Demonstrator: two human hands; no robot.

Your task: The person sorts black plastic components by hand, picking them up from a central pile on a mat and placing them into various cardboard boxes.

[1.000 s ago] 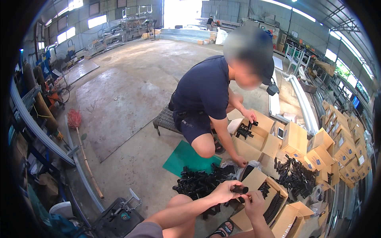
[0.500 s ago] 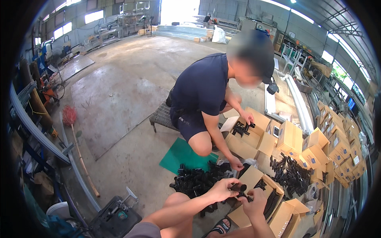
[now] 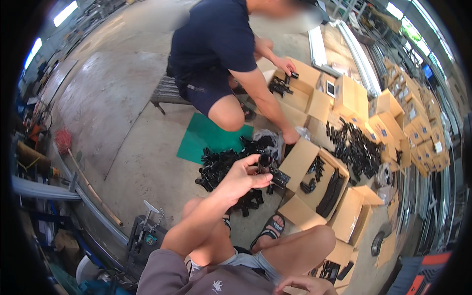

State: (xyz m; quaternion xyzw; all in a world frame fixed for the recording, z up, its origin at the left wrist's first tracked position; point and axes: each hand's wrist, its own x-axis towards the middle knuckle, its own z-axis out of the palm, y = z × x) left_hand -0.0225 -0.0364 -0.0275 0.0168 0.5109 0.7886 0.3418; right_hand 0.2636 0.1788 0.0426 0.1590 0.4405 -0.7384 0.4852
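My left hand (image 3: 241,177) is closed on a black tubular fitting (image 3: 265,161), raised above the floor with its round end up. A flat, shiny black piece (image 3: 279,178) shows just right of my fingers; whether it belongs to the fitting I cannot tell. Beneath and behind this hand lies a heap of similar black fittings (image 3: 212,169). My right hand (image 3: 307,284) is low by my knee, cut by the lower edge, with its visible fingers apart and nothing seen in them. Close to it are dark parts on cardboard (image 3: 328,270). An open carton (image 3: 301,164) holds black fittings in rows.
Opposite me a co-worker (image 3: 216,39) sits on a woven stool (image 3: 169,91), one hand in another carton (image 3: 314,101). A green mat (image 3: 191,140) lies under the heap. More black parts (image 3: 354,147) and stacked cartons (image 3: 418,113) stand right. A broom (image 3: 91,182) lies left.
My hands have parted: the left keeps the fitting, and the right has dropped toward the lower edge. The view has tilted down. The co-worker's hands stay near the cartons.
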